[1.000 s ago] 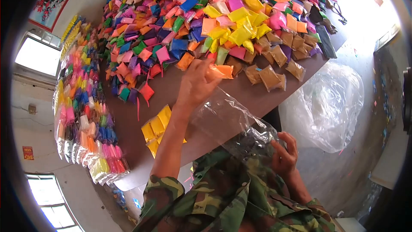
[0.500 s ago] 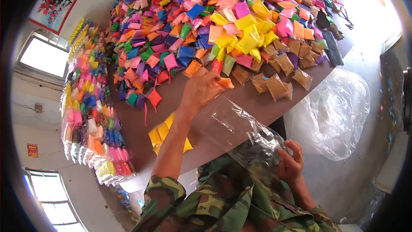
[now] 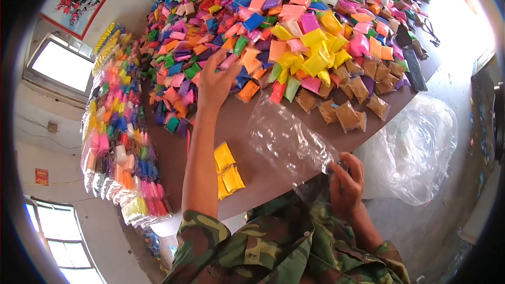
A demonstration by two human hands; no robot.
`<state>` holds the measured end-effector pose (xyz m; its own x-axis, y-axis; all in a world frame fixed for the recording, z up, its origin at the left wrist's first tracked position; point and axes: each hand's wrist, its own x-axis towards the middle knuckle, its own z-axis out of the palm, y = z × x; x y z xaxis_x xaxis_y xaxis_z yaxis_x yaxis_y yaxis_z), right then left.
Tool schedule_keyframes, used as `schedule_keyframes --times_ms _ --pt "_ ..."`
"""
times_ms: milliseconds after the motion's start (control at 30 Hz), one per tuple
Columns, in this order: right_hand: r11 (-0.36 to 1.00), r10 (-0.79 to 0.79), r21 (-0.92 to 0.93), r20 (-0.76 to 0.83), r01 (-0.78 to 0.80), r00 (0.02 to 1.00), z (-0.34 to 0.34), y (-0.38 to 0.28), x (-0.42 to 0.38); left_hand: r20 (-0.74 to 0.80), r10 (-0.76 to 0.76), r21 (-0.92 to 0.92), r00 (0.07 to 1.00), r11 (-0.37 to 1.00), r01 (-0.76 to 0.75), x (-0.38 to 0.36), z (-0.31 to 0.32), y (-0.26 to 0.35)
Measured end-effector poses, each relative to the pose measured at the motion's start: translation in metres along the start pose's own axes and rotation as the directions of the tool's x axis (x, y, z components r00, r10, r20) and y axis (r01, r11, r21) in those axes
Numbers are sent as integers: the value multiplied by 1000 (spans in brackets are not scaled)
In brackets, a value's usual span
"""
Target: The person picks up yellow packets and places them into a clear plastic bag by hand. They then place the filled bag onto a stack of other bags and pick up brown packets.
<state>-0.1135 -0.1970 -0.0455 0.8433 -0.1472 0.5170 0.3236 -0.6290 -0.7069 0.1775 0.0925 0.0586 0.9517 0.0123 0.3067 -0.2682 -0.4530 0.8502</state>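
Observation:
My left hand (image 3: 215, 85) reaches over the near edge of a big heap of small coloured packets (image 3: 208, 26), its fingers spread and nothing gripped between them. Just right of the fingertips are light-orange packets (image 3: 251, 60). A single orange packet (image 3: 248, 92) lies on the table below them. My right hand (image 3: 347, 181), low on the right, pinches one end of a clear plastic bag (image 3: 286, 139). The bag stretches up and left across the table edge and looks flat. Beside my left forearm, yellow packets (image 3: 231, 179) lie grouped on the table.
Filled clear bags of coloured packets (image 3: 123, 152) are stacked along the left side of the brown table (image 3: 263, 192). Brown packets (image 3: 347, 117) and yellow ones (image 3: 315, 63) front the heap. A large crumpled clear plastic sheet (image 3: 413, 152) hangs at the right, beyond the table edge.
My left hand has moved up and left to the heap and no longer holds the orange packet. My right hand has risen slightly, still holding the bag.

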Motion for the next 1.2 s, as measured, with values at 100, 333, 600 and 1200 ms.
schedule_keyframes --times_ms 100,333,600,1200 --pt "999 42 18 -18 -42 999 14 1 8 105 -115 161 988 982 97 -54 -27 -11" --pt "999 14 46 35 -16 999 38 -2 12 454 249 402 855 800 -446 -189 40 -30" --pt "997 40 59 40 -42 998 30 5 7 438 247 355 864 836 -419 -178 47 -39" --pt "990 -5 -143 72 16 997 42 -17 -6 560 182 595 808 590 -545 -145 66 -52"
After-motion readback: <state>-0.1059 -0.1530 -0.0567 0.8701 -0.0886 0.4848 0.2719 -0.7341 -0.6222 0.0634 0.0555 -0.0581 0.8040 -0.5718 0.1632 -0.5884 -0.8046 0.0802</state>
